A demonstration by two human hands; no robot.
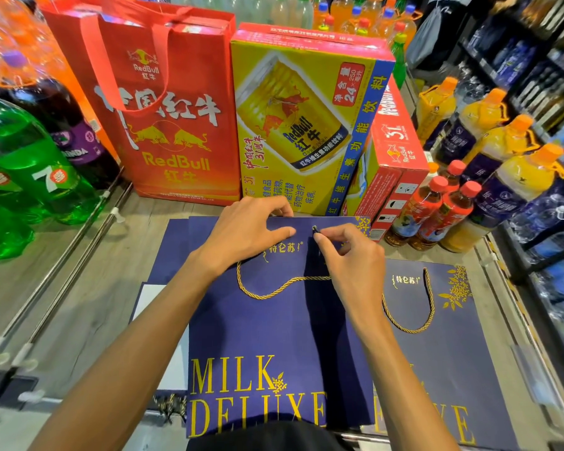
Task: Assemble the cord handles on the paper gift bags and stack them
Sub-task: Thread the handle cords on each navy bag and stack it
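Shop aisle, wood-look deck [95, 288] with stock all round. Navy gift bag [267, 327] lies flat on the deck, centre, "MILK DELUXE" print up, on top of more flat navy bags.

Right hand [349, 255] pinches the cord tip between thumb and forefinger, right at the eyelet [314, 228] near the bag's top edge. Left hand [245, 229] grips that top edge just beside it, thumb flat on the face, fingers curled over the rim. Gold cord [274, 288] trails in a loose loop across the bag's face and runs under the right hand.

Second navy bag [453, 336] lies flat to the right, partly under the first, gold handle [432, 297] looped on it.

Behind: red RedBull bag [176, 131], yellow RedBull carton [300, 125]. Green soda bottles [30, 164] left, juice bottles [502, 141] right.
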